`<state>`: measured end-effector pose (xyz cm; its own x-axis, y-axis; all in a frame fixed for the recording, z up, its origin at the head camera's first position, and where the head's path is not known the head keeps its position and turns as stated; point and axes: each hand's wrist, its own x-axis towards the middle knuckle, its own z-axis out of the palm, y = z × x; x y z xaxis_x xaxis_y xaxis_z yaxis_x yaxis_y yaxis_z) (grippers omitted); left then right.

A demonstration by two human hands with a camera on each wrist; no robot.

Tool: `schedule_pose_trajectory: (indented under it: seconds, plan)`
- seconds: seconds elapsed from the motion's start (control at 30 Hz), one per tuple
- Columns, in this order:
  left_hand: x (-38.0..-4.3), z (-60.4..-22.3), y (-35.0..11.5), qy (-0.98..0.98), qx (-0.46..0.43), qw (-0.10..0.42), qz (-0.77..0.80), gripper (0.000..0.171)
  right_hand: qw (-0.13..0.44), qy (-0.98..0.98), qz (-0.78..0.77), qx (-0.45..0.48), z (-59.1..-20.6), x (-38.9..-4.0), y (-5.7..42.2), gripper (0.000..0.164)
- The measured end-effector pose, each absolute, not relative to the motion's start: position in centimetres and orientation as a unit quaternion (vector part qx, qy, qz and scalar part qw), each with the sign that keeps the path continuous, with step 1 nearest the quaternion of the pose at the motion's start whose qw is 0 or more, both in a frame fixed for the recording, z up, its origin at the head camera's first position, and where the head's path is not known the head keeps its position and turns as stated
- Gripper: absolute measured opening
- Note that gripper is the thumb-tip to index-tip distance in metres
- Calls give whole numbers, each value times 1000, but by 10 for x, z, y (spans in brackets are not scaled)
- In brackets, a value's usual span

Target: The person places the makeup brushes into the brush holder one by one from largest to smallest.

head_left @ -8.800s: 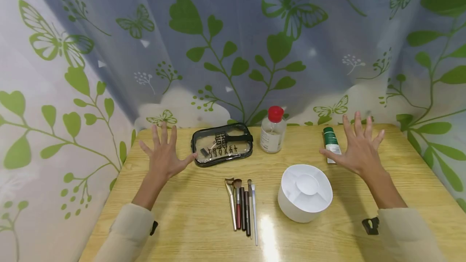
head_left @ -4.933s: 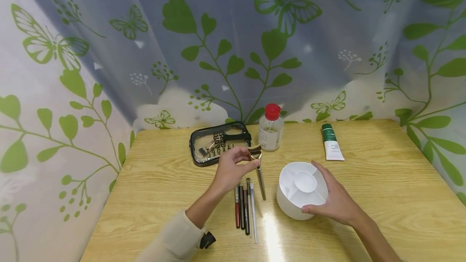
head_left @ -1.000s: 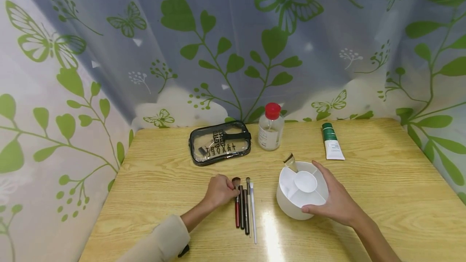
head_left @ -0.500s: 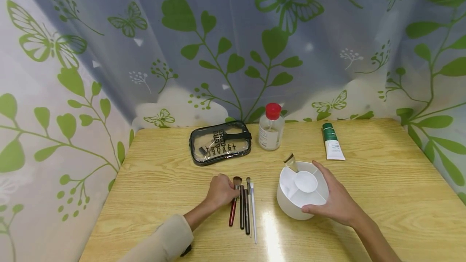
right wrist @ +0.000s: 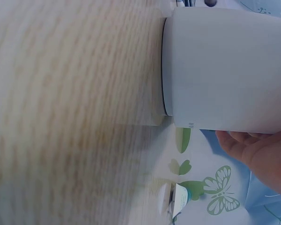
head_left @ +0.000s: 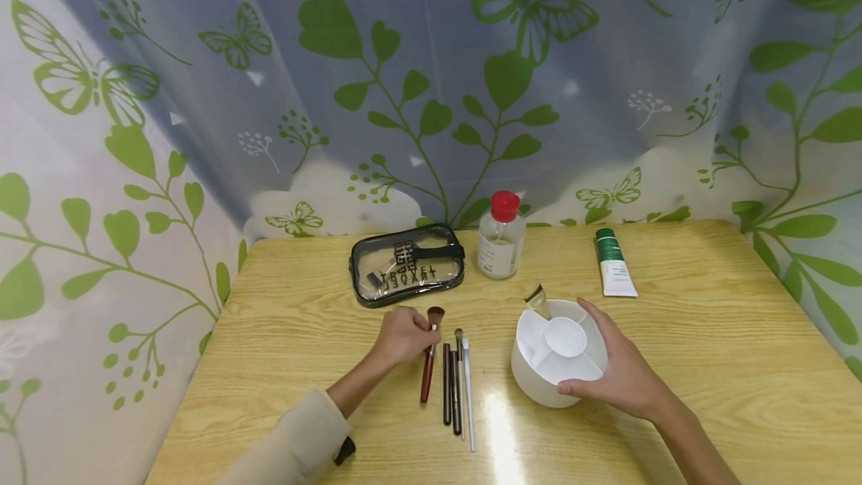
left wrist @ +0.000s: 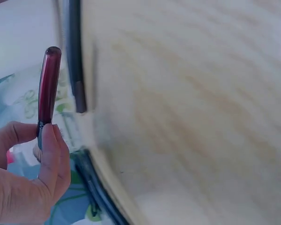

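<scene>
My left hand [head_left: 404, 335] pinches a makeup brush [head_left: 427, 376] with a red handle near its ferrule, bristles pointing away from me. In the left wrist view the brush's dark red handle [left wrist: 48, 86] stands up from between thumb and fingers. To its right lie two dark slim sticks [head_left: 447, 388], a thin brush [head_left: 460, 365] and a white-handled brush [head_left: 468, 403]. My right hand [head_left: 622, 365] grips the side of a round white divided organizer [head_left: 545, 391]. A fan-shaped brush [head_left: 538, 301] stands in the organizer's back left compartment, its lower part hidden.
Along the back of the wooden table [head_left: 283, 395] lie a clear black-edged pouch [head_left: 407, 266], a red-capped bottle [head_left: 500, 245] and a green and white tube [head_left: 614, 264]. A patterned curtain [head_left: 431, 96] hangs behind the table.
The fan-shaped brush has gone from the row into the organizer, moved by my left hand. That hand has since lifted the red-handled brush away from the row. My right hand stays on the organizer.
</scene>
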<state>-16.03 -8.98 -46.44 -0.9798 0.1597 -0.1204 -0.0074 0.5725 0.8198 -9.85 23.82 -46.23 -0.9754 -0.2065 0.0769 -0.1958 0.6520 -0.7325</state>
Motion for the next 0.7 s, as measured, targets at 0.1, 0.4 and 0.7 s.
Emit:
schedule_pose_trajectory:
  seconds: [0.1,0.4,0.7]
  plan:
    - [-161,-456,-88,875,44,102,470,8,9,909,-403,-109,-462,-98,238,119]
    - [-158,-428,-69,800,49,177,570,25,4,910,-400,-109,-462,-98,239,119]
    - [-159,-408,-43,742,97,160,643,28,2,909,-402,-110,-461,-98,238,118]
